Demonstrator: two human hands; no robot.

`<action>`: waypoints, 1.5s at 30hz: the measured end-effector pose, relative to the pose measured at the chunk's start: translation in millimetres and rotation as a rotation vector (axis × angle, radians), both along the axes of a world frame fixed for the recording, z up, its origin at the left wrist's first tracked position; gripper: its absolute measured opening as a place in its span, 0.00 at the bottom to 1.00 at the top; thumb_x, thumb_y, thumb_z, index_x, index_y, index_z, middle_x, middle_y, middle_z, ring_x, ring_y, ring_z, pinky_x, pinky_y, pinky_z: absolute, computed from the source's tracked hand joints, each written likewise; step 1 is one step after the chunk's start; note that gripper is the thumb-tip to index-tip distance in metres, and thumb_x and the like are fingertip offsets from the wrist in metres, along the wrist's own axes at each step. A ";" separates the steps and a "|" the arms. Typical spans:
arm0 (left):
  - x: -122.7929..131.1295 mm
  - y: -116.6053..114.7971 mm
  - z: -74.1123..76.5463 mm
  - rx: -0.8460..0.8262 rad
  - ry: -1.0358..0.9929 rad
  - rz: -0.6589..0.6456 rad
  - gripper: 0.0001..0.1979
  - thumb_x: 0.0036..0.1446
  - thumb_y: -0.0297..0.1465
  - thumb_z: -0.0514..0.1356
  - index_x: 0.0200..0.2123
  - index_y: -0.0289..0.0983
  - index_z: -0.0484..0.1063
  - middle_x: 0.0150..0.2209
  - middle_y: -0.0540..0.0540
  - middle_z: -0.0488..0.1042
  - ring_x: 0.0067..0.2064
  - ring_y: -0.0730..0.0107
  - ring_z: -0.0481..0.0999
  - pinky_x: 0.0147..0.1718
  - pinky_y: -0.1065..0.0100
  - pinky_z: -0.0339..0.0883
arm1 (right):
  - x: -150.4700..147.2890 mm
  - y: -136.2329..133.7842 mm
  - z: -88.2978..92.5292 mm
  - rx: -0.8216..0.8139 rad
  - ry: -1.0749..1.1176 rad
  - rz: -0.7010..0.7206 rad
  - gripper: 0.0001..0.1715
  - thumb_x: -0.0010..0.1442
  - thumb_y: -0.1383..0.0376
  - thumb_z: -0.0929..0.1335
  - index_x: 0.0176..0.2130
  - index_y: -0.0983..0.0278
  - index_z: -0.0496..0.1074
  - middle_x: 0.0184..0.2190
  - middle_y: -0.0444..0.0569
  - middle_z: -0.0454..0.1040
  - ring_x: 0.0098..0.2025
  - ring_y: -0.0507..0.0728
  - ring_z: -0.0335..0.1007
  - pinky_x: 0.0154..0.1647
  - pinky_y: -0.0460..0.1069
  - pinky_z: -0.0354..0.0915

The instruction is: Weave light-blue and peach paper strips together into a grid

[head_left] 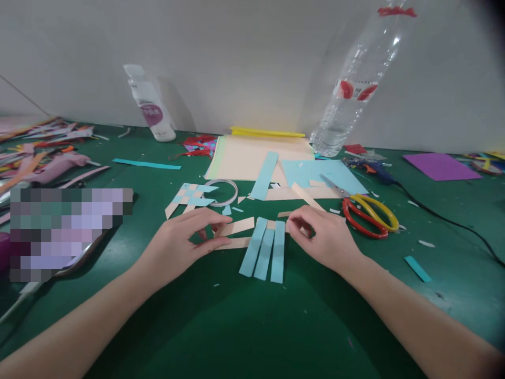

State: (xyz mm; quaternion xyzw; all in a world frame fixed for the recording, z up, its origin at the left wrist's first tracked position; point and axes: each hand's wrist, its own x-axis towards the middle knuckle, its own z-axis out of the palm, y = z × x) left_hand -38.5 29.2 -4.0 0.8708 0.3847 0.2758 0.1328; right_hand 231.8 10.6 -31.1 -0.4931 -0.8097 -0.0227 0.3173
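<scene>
Three light blue paper strips (278, 252) fan toward me on the table, crossed near their top ends by cream paper. My left hand (187, 234) is at their left, its thumb and fingers closed around the end of a cream paper strip (241, 227). A second cream strip (236, 243) lies just below that one and reaches to the blue strips. On the right, my right hand (325, 231) pinches the end of the cream paper beside the rightmost blue strip; its fingertips partly hide that end. A woven blue-and-cream paper piece (191, 195) lies beyond my left hand.
Red-and-yellow-handled scissors (365, 216) lie beyond my right hand. A tape roll (235, 192), blue paper sheet (323, 173) and cream sheets (244, 158) are behind. A white bottle (152, 108) and clear bottle (351, 89) stand by the wall. A black cable (442, 206) runs right.
</scene>
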 end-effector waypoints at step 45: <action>14.3 -15.3 -8.4 0.074 -0.040 0.061 0.09 0.57 0.34 0.59 0.39 0.36 0.71 0.34 0.49 0.71 0.32 0.74 0.71 0.33 0.71 0.70 | -12.7 -9.9 1.8 -0.168 -0.085 0.281 0.14 0.59 0.64 0.63 0.45 0.64 0.67 0.45 0.50 0.73 0.52 0.60 0.65 0.55 0.59 0.61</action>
